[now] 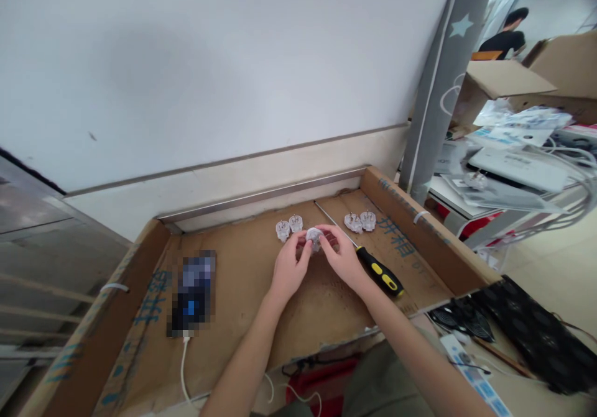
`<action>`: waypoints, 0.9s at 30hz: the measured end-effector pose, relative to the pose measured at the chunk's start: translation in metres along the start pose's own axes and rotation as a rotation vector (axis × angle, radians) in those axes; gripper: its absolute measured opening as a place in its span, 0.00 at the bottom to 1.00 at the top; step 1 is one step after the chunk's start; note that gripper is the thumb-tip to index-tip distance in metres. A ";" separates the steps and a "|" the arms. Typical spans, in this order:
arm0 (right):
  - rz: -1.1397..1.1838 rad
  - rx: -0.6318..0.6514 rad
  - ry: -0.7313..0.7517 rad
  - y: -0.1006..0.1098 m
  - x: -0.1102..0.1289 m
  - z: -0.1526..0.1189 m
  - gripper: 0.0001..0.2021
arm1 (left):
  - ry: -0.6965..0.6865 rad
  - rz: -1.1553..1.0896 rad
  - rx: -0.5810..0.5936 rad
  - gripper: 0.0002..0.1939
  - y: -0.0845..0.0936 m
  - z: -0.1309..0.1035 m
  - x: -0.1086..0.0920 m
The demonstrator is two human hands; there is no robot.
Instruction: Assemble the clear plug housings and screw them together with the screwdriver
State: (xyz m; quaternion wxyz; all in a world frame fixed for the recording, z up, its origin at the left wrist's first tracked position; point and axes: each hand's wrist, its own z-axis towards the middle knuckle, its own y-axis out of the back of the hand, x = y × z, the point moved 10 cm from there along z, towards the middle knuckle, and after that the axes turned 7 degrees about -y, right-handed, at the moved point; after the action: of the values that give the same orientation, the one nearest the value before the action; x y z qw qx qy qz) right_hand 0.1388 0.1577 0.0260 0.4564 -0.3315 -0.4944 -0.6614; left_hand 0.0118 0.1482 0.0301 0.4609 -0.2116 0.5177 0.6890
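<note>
Both of my hands meet over the middle of a cardboard-lined tray (247, 280). Between their fingertips is a small whitish plug-like piece (314, 237). My left hand (290, 265) grips its left side and my right hand (342, 255) its right side. Just beyond my left hand lie two similar pieces, one (282, 229) beside the other (295, 223), with metal pins upward. Further right, more such pieces (353, 221) (368, 220) sit close together. A screwdriver with a black and yellow handle (380, 271) lies beside my right hand, its shaft pointing away.
A phone (192, 293), blurred out, lies at the tray's left with a white cable (184, 367). Cardboard walls (429, 237) edge the tray. A grey post (431, 87) and a cluttered table stand right. A power strip (476, 376) lies lower right. A person (506, 36) is far back.
</note>
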 end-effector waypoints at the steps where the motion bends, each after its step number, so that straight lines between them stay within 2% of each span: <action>1: -0.043 -0.006 -0.001 0.000 0.000 0.000 0.16 | -0.009 0.030 0.007 0.16 0.001 -0.001 -0.002; 5: -0.267 -0.033 0.034 0.013 0.012 -0.014 0.13 | -0.065 0.271 0.137 0.12 -0.009 -0.005 -0.010; 7: -0.380 -0.056 0.058 0.030 0.019 -0.032 0.15 | -0.088 0.387 0.192 0.09 -0.015 -0.007 -0.014; 9: -0.481 -0.102 0.063 0.053 0.019 -0.055 0.18 | -0.125 0.446 0.178 0.08 -0.016 -0.008 -0.020; 12: -0.593 -0.183 0.046 0.089 0.007 -0.089 0.20 | -0.187 0.426 0.132 0.15 -0.015 -0.008 -0.028; 14: -0.617 -0.199 0.054 0.106 -0.001 -0.103 0.16 | -0.195 0.377 0.174 0.16 -0.020 -0.008 -0.029; 16: -0.589 -0.205 0.090 0.118 0.002 -0.108 0.13 | -0.177 0.351 0.234 0.13 -0.026 -0.009 -0.028; 18: -0.538 -0.246 0.138 0.132 0.020 -0.105 0.13 | -0.163 0.356 0.273 0.09 -0.029 -0.012 -0.030; 20: -0.456 -0.359 0.196 0.151 0.054 -0.098 0.15 | -0.171 0.383 0.306 0.07 -0.029 -0.020 -0.037; 21: -0.394 -0.450 0.237 0.163 0.074 -0.095 0.17 | -0.175 0.399 0.323 0.07 -0.028 -0.026 -0.041; 22: -0.233 -0.576 0.302 0.179 0.094 -0.095 0.19 | -0.176 0.416 0.338 0.06 -0.025 -0.034 -0.045; 23: -0.098 -0.647 0.335 0.189 0.109 -0.093 0.18 | -0.171 0.430 0.348 0.07 -0.022 -0.042 -0.048; 24: 0.072 -0.654 0.375 0.194 0.121 -0.088 0.17 | -0.164 0.442 0.355 0.07 -0.017 -0.051 -0.050; 26: 0.483 -0.491 0.243 0.188 0.123 -0.064 0.10 | -0.153 0.472 0.356 0.09 -0.006 -0.066 -0.052; 27: 0.563 -0.494 0.222 0.188 0.128 -0.061 0.07 | -0.150 0.493 0.345 0.10 0.000 -0.071 -0.051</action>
State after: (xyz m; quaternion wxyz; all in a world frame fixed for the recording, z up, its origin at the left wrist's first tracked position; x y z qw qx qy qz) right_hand 0.2679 0.0466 0.1879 0.5774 -0.4803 -0.1574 -0.6412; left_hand 0.0236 0.0625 0.0426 0.3458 0.0532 0.6272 0.6958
